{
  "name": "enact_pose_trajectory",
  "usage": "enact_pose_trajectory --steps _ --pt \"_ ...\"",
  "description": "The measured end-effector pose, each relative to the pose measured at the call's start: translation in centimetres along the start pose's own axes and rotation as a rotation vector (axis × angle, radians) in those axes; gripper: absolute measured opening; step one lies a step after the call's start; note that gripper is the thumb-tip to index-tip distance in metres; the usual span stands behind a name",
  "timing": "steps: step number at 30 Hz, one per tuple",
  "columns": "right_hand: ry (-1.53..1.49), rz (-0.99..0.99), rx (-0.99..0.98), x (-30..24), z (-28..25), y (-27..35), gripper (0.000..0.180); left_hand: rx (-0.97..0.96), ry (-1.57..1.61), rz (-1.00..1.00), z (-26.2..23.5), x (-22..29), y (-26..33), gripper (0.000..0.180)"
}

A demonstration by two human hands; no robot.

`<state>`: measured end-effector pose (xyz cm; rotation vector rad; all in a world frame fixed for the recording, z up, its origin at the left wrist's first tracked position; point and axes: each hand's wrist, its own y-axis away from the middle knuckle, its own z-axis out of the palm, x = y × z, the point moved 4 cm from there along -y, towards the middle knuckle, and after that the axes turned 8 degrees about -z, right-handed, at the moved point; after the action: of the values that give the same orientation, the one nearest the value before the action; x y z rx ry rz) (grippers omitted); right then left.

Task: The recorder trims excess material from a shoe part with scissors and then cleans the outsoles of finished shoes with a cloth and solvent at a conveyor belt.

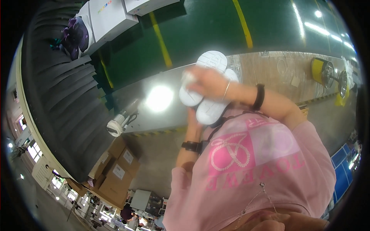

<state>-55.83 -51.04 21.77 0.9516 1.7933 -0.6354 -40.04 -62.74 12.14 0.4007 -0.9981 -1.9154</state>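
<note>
A pair of shoes with white soles (pixel 210 111) is held up in front of my chest, soles facing the camera. My left hand (pixel 194 116) grips them from beneath, and the soles hide most of its fingers. Across the soles lies my right hand (pixel 207 82), smeared by motion. Its fingers are closed round a small white wad (pixel 188 79), perhaps a cloth, pressed against one sole. The uppers are out of sight.
A grey worktable (pixel 162 119) stands beyond my hands, with a white corded hand tool (pixel 116 126) at its left end. A black slatted conveyor (pixel 65 111) carries dark purple shoes (pixel 75 36) beside white boxes (pixel 110 19). Cardboard boxes (pixel 115 173) stand lower left; a small fan (pixel 327 73) is right.
</note>
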Motion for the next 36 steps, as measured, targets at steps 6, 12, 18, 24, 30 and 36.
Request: enact_pose_trajectory --steps 6,12,18,24,30,36 --pt "0.216 0.249 0.282 8.5 -7.4 1.4 0.050 -0.034 -0.151 0.087 3.9 0.6 0.3 0.072" --pt "-0.096 -0.018 0.040 -0.1 -2.2 4.8 0.049 -0.010 -0.128 0.078 1.1 0.3 0.3 0.070" --pt "-0.052 -0.083 -0.108 -1.4 -1.7 7.7 0.048 -0.016 -0.124 0.081 0.6 0.0 -0.8 0.078" --pt "0.076 0.169 0.165 3.4 -5.7 9.4 0.049 -0.117 -0.096 0.111 2.2 -0.5 -0.2 0.080" --pt "-0.108 -0.245 -0.224 -5.4 0.2 9.6 0.039 0.023 -0.117 0.107 0.8 -0.6 0.1 0.081" --pt "-0.159 0.170 0.111 4.2 -4.8 11.0 0.051 -0.222 0.072 0.112 5.2 -1.5 0.5 0.075"
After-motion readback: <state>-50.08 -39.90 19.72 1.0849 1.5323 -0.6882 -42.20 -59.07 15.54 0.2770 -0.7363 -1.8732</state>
